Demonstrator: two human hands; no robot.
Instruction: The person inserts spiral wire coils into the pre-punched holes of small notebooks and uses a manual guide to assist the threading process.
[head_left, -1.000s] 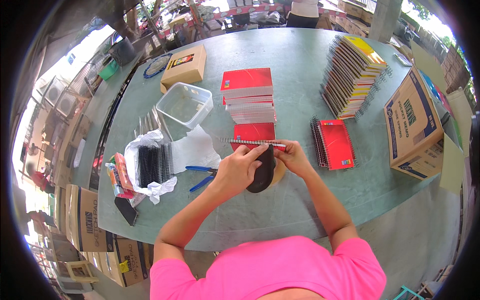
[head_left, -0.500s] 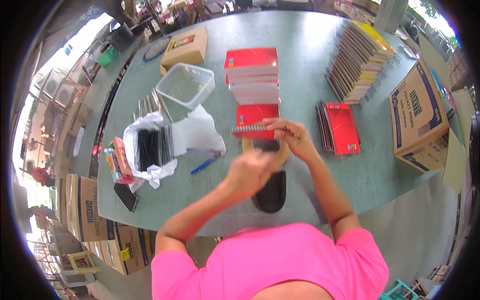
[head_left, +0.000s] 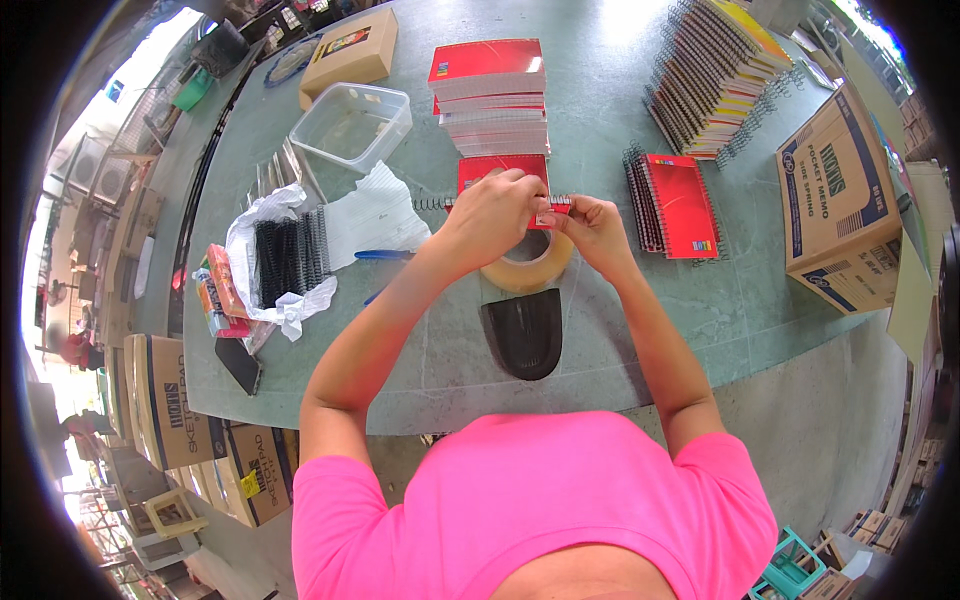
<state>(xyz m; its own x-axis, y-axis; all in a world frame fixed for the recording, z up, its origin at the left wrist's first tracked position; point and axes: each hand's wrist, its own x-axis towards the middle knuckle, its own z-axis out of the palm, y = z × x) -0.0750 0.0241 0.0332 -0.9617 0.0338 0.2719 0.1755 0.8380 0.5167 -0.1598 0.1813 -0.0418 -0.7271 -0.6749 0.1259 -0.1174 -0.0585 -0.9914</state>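
Observation:
A small red notebook (head_left: 503, 168) lies in front of me with a wire coil (head_left: 433, 203) along its near edge; the coil's left end sticks out past the cover. My left hand (head_left: 495, 212) is closed over this edge, fingertips pinched near the coil's right part. Beside it, my right hand (head_left: 592, 228) pinches the right end of the coil and edge. The fingers hide most of the binding. Just below the hands stands a tape roll (head_left: 528, 276) by a black dispenser base (head_left: 523, 338). A blue-handled tool (head_left: 383, 255) lies partly behind my left forearm.
Behind the notebook rises a stack of red notebooks (head_left: 490, 100). Coiled red notebooks (head_left: 683, 205) and a tall coiled stack (head_left: 710, 85) stand right, near a carton (head_left: 838, 195). Left are a clear plastic tub (head_left: 352, 125), wrapped black coils (head_left: 290, 255) and a phone (head_left: 238, 365).
My left hand, blurred above the tape roll before, has moved up to the notebook's edge beside my right hand. The right hand keeps hold of the coil's right end. The view has shifted slightly.

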